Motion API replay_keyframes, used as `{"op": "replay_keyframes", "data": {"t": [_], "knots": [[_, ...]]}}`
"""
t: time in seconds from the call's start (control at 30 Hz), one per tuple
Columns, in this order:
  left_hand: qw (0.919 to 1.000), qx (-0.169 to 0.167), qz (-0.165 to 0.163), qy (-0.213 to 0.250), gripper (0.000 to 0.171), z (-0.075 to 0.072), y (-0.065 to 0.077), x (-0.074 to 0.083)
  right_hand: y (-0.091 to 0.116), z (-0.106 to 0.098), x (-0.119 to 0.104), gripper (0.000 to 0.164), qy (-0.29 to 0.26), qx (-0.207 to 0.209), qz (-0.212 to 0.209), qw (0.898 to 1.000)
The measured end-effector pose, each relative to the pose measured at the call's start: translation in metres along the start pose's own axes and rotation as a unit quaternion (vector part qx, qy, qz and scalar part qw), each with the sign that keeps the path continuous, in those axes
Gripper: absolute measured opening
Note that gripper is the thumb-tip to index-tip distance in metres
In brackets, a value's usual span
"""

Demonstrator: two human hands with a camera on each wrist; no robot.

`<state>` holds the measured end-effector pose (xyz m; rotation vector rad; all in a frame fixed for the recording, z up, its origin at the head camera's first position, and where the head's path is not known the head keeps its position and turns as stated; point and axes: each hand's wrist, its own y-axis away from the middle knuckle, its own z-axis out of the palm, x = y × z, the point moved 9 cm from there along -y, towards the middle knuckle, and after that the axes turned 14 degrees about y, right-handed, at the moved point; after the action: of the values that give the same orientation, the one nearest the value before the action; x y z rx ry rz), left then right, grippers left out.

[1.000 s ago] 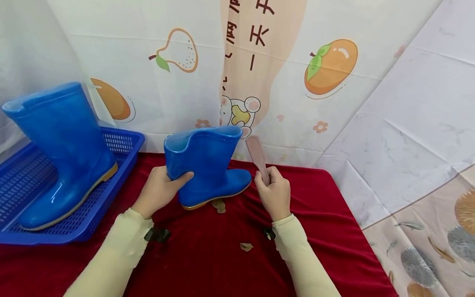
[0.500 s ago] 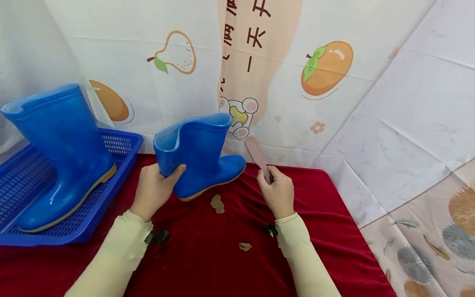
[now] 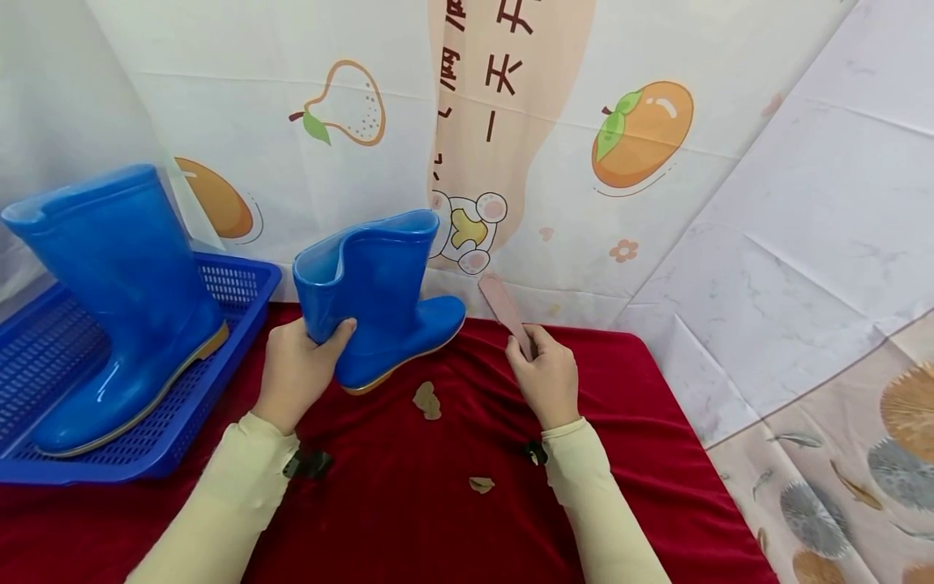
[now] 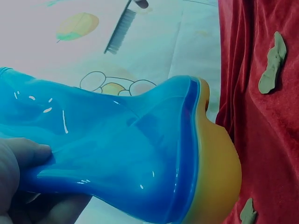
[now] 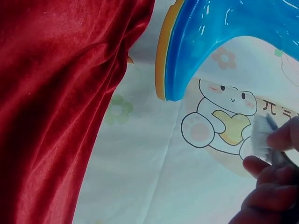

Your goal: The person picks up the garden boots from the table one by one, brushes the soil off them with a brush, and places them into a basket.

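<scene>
My left hand (image 3: 295,369) grips a blue rain boot (image 3: 379,300) by the back of its shaft, thumb on the near side. The boot is held raised and tilted, its toe pointing right and its yellow sole (image 4: 217,172) over the red cloth. My right hand (image 3: 549,377) holds a pink brush (image 3: 502,307) by its handle, the head up and apart from the toe. White bristles (image 5: 260,135) show in the right wrist view. Two flat brown clay-like scraps lie on the cloth, a larger scrap (image 3: 427,401) and a smaller scrap (image 3: 481,485).
A second blue rain boot (image 3: 131,300) stands in a blue plastic basket (image 3: 264,284) at the left. Red velvet cloth (image 3: 409,527) covers the table. Behind it hangs a white printed curtain (image 3: 554,162). The table's edge runs down the right side.
The boot has been raised and moved left in my left hand, its toe tipping up, which uncovers the larger scrap. The brush has shifted slightly, staying in my right hand.
</scene>
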<state>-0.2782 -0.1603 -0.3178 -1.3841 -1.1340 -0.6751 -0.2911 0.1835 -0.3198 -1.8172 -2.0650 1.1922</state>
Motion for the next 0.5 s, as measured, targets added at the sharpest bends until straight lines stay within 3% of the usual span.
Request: {"op": "replay_keyframes", "data": {"t": [0.5], "knots": [[0.9993, 0.019, 0.014, -0.030, 0.040, -0.0091, -0.0008, 0.0027, 0.0037, 0.0037, -0.0007, 0.015, 0.022, -0.029, -0.021, 0.999]]}}
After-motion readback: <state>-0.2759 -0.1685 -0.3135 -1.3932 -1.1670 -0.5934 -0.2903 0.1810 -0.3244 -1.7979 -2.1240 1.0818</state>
